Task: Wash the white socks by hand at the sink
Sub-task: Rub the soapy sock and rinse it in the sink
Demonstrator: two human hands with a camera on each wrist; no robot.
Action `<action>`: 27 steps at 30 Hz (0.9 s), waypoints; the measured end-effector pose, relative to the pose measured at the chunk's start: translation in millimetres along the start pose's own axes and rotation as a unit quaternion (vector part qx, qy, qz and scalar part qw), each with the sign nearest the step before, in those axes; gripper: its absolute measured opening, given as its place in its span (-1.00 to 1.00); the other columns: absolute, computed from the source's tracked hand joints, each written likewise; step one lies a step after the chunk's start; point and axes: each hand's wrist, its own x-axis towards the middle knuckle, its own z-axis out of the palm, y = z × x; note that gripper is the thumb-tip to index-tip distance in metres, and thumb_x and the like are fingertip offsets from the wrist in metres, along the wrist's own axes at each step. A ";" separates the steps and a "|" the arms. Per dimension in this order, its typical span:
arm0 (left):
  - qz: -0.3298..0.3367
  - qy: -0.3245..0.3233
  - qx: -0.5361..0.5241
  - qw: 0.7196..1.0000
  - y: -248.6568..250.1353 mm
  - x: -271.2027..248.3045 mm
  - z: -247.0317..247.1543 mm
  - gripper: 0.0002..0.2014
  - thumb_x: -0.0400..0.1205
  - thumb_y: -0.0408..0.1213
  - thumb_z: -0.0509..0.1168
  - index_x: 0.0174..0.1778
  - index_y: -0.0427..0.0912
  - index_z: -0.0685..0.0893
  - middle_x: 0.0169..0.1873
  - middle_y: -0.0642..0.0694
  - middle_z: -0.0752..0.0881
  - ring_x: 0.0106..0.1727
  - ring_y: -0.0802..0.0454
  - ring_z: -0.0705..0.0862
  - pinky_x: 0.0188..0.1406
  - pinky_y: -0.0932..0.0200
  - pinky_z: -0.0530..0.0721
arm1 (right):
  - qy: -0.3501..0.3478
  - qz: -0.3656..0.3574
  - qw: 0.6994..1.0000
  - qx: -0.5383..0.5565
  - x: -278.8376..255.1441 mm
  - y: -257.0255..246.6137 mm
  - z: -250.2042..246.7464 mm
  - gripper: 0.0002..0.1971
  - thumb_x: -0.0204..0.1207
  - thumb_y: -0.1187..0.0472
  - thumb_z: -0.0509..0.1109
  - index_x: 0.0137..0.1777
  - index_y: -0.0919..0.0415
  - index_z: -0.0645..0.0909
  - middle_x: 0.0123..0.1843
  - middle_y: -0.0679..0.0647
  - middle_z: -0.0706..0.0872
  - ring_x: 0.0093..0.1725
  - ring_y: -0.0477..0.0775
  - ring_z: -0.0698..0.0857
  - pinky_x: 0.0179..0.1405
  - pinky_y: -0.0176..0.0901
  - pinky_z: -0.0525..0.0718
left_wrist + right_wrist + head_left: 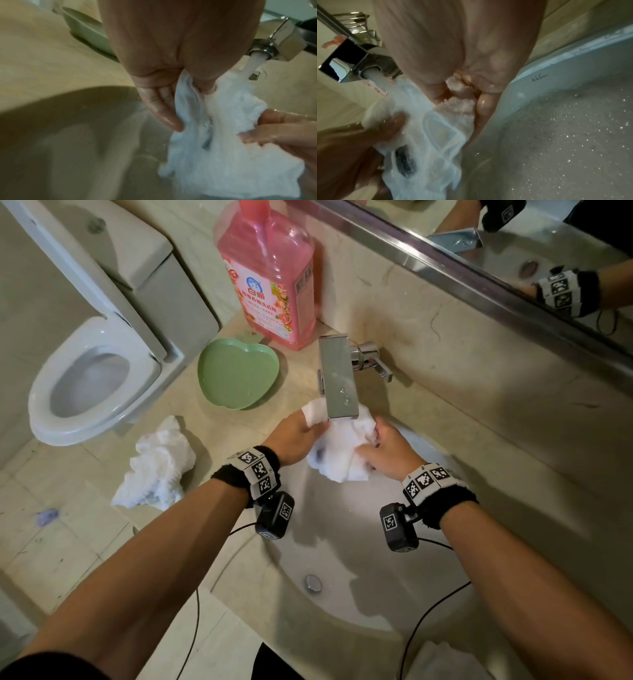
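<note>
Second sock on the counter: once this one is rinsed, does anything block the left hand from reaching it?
Nothing visible does. The second sock lies crumpled on bare counter left of the left hand, which now grips the sock under the tap. The green dish sits farther back.

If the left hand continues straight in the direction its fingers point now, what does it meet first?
Probably the tap. The left hand holds the white sock with fingers pointing up toward the spout, which hangs just beyond them. Depth is unclear, so the fingers might pass underneath it.

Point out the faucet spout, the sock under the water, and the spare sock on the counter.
faucet spout (pixel 339 378), head view, flat top.
sock under the water (pixel 342 453), head view, bunched middle.
spare sock (pixel 157 463), head view, crumpled middle.
</note>
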 end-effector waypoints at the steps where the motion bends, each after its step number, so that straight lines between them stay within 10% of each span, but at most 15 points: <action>1: -0.018 -0.010 0.012 1.000 -2.1 -1.8 -2.7 -0.72 0.78 -0.17 0.20 0.40 -0.06 0.58 0.20 -0.02 0.73 0.22 -0.04 0.71 0.20 -0.08 0.72 | 0.003 -0.011 1.000 -0.008 0.2 0.5 -2.1 -0.66 0.41 0.33 0.37 0.17 0.03 0.56 0.01 0.18 0.74 -0.06 0.16 0.74 -0.08 0.01 0.74; 4: -0.034 -0.042 -0.027 0.998 -2.7 -8.4 -8.8 -0.85 0.74 -0.25 0.29 0.20 -0.12 0.65 -0.08 -0.04 0.78 -0.14 -0.01 0.77 -0.31 0.03 0.80 | 0.010 -0.036 0.999 0.009 1.3 -1.6 -8.6 -0.53 0.46 0.47 0.33 -0.02 -0.25 0.66 -0.25 -0.21 0.76 -0.35 -0.27 0.67 -0.39 -0.42 0.59; 8: -0.054 -0.143 -0.072 0.986 1.1 -14.6 -17.6 -0.61 0.60 -0.54 0.39 0.34 -0.20 0.66 0.17 -0.20 0.75 0.11 -0.09 0.72 0.11 -0.01 0.70 | 0.016 -0.053 0.998 0.034 3.5 -11.0 -10.1 -0.58 0.37 0.51 0.35 -0.16 -0.10 0.76 -0.23 -0.31 0.81 -0.22 -0.39 0.72 -0.28 -0.52 0.60; 12: -0.147 -0.229 -0.165 0.948 12.6 -14.2 -21.2 -0.46 0.46 -0.10 0.42 0.33 -0.28 0.65 0.20 -0.28 0.71 0.14 -0.22 0.65 0.18 -0.07 0.55 | 0.012 -0.079 0.997 -0.004 6.8 -19.6 -9.3 -0.62 0.30 0.50 0.38 -0.21 -0.07 0.78 -0.19 -0.26 0.81 -0.11 -0.31 0.74 -0.06 -0.51 0.63; 18: -0.096 -0.154 0.121 0.976 10.1 7.2 -5.2 -0.13 0.26 0.02 0.70 0.38 -0.04 0.36 0.09 0.09 0.64 0.06 0.09 0.67 0.03 0.25 0.68 | 0.007 -0.120 0.991 -0.063 10.4 -30.1 -0.7 -0.62 0.38 0.58 0.36 -0.12 0.08 0.81 -0.12 0.02 0.84 -0.03 0.07 0.78 -0.04 -0.13 0.78; 21: -0.054 -0.107 0.285 0.951 8.5 14.5 1.0 -0.52 0.25 0.24 0.60 -0.10 0.17 0.54 -0.28 0.23 0.59 -0.27 0.16 0.61 -0.38 0.42 0.41 | -0.014 -0.141 0.985 -0.095 8.6 -30.0 -3.8 -0.69 0.41 0.58 0.26 0.07 0.42 0.74 -0.01 0.19 0.80 0.10 0.24 0.75 0.20 0.13 0.71; 24: 0.002 -0.027 0.329 0.944 8.2 13.3 -1.9 -0.53 0.27 0.33 0.53 -0.40 0.18 0.39 -0.52 0.23 0.47 -0.51 0.22 0.43 -0.55 0.28 0.26 | -0.061 -0.121 0.987 -0.084 6.7 -26.9 -14.8 -0.55 0.29 0.36 0.38 0.21 0.22 0.76 0.23 0.11 0.66 0.22 0.00 0.63 0.27 -0.21 0.58; 27: 0.034 0.021 0.355 0.934 8.7 12.7 -2.2 -0.53 0.32 0.26 0.52 -0.07 -0.02 0.71 -0.27 -0.09 0.72 -0.31 -0.15 0.63 -0.36 0.18 0.40 | -0.085 -0.051 0.993 0.059 4.4 -27.2 -18.9 -0.68 0.24 0.19 0.49 -0.01 -0.15 0.73 0.08 -0.10 0.73 0.10 -0.02 0.70 0.17 -0.06 0.61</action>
